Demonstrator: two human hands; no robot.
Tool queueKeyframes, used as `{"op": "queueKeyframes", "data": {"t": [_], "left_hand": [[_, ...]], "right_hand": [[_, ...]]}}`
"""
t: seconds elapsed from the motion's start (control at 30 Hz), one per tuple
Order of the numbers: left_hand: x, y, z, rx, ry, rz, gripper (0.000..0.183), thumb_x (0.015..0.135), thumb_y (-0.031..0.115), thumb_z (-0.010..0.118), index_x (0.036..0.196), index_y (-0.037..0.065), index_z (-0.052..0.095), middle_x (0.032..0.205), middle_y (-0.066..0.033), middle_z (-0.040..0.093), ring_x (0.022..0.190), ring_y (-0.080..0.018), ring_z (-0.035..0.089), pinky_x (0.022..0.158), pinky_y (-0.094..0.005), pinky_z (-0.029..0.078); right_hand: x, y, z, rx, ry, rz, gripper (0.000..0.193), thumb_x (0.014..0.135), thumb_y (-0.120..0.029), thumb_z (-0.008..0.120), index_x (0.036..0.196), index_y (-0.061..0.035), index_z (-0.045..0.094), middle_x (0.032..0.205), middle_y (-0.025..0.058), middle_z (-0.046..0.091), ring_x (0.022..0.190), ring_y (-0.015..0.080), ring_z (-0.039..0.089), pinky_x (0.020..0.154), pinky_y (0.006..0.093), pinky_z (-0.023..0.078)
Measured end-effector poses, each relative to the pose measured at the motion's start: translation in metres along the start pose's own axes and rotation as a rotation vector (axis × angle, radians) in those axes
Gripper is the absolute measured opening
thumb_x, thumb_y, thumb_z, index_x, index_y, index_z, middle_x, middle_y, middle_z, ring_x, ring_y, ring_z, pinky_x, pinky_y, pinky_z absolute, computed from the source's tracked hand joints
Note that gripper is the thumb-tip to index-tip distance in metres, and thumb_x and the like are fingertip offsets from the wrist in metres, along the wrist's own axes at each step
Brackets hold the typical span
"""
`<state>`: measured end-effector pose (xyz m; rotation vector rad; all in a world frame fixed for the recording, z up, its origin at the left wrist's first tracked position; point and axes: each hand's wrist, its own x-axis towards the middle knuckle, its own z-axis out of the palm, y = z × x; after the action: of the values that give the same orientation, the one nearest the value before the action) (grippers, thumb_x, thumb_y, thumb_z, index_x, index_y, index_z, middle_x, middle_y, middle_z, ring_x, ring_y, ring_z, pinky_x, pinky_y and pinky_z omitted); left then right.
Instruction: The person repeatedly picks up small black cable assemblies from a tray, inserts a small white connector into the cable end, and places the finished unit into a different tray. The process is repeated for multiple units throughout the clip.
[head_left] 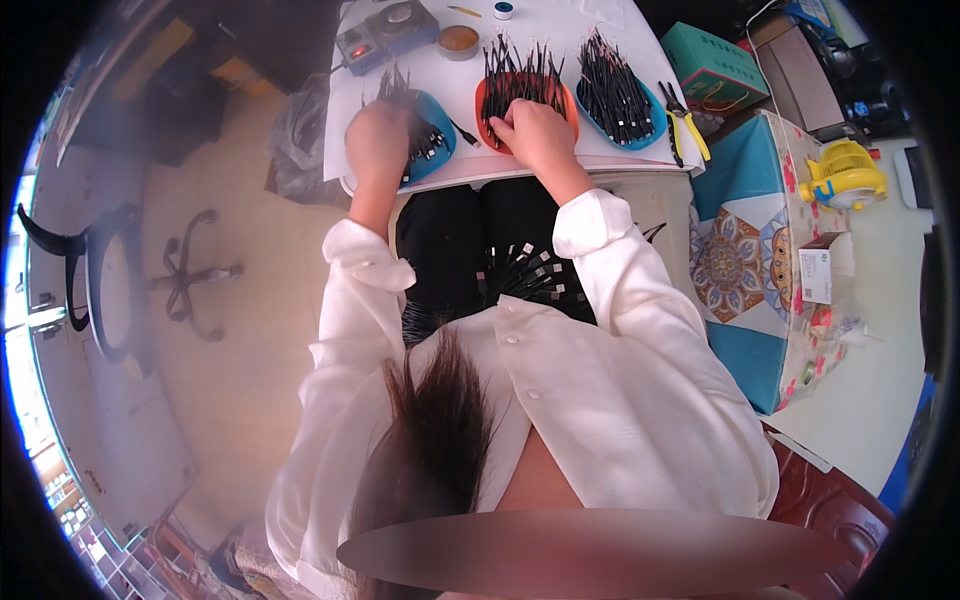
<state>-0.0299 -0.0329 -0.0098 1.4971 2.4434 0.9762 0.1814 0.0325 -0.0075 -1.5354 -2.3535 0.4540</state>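
My left hand (pixel 378 142) is over the left edge of a blue tray (pixel 440 118) with short black cables (pixel 425 138). Its fingers are curled away and mostly hidden behind the back of the hand. At an orange tray (pixel 567 118), my right hand (pixel 537 135) has thumb and fingers drawn together in a pinch against the black cables (pixel 505 90) heaped there; what sits between the fingertips is too small to make out. One loose cable with a plug (pixel 466 136) lies on the white table between these two trays. More cables with metal plugs (pixel 530 270) rest across my lap.
A second blue tray (pixel 655 125) of cables stands to the right, beside yellow-handled pliers (pixel 692 130). At the back are a grey device with a red light (pixel 385 38) and a round tin (pixel 459 42). A yellow fan (pixel 845 175) and a small white box (pixel 817 272) sit further right.
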Motion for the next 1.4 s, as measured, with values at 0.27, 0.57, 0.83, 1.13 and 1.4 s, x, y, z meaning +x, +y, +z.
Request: {"op": "queueKeyframes", "data": {"t": [0.27, 0.57, 0.83, 1.13, 1.4], "left_hand": [[-0.01, 0.023, -0.032, -0.705, 0.22, 0.027, 0.015, 0.088, 0.009, 0.056, 0.096, -0.003, 0.06, 0.081, -0.0122, 0.066, 0.064, -0.0209, 0.059, 0.062, -0.0336, 0.048], [-0.08, 0.103, -0.02, -1.39, -0.369, -0.147, 0.022, 0.099, 0.015, 0.051, 0.104, -0.005, 0.059, 0.084, -0.0113, 0.066, 0.058, -0.0076, 0.05, 0.052, -0.0186, 0.039], [-0.107, 0.127, 0.005, -1.48, -0.383, -0.188, 0.017, 0.098, 0.01, 0.052, 0.102, -0.004, 0.06, 0.092, -0.0119, 0.067, 0.079, -0.0188, 0.067, 0.072, -0.0278, 0.056], [-0.114, 0.113, -0.011, -1.342, -0.316, -0.044, 0.016, 0.1, 0.009, 0.049, 0.103, -0.004, 0.057, 0.07, 0.0012, 0.05, 0.056, -0.0053, 0.041, 0.049, -0.0188, 0.032], [-0.126, 0.099, -0.04, -1.349, -0.36, -0.129, 0.018, 0.098, 0.009, 0.052, 0.104, -0.006, 0.061, 0.077, -0.0045, 0.061, 0.06, -0.0091, 0.053, 0.052, -0.0194, 0.041]], "right_hand": [[-0.015, 0.011, -0.018, 0.503, 0.127, -0.006, 0.023, 0.085, -0.023, 0.067, 0.081, -0.0008, 0.065, 0.073, 0.012, 0.067, 0.066, 0.0238, 0.066, 0.062, 0.0344, 0.051], [-0.108, -0.01, -0.067, 0.74, 0.075, -0.2, 0.015, 0.086, -0.012, 0.067, 0.084, 0.0002, 0.059, 0.071, 0.0083, 0.062, 0.058, 0.0153, 0.06, 0.055, 0.0284, 0.046], [-0.112, 0.018, -0.057, 0.478, 0.111, -0.309, 0.018, 0.084, -0.014, 0.07, 0.091, -0.0003, 0.062, 0.077, 0.0092, 0.065, 0.064, 0.0185, 0.06, 0.061, 0.032, 0.048], [-0.005, 0.12, -0.072, 0.095, 0.447, -0.169, 0.018, 0.081, -0.02, 0.071, 0.091, -0.005, 0.065, 0.082, 0.0092, 0.065, 0.073, 0.0257, 0.063, 0.066, 0.0348, 0.05], [-0.013, 0.1, -0.077, 0.103, 0.521, -0.05, 0.012, 0.081, -0.018, 0.069, 0.08, -0.0064, 0.064, 0.079, 0.0096, 0.064, 0.071, 0.0291, 0.063, 0.064, 0.0389, 0.05]]}}
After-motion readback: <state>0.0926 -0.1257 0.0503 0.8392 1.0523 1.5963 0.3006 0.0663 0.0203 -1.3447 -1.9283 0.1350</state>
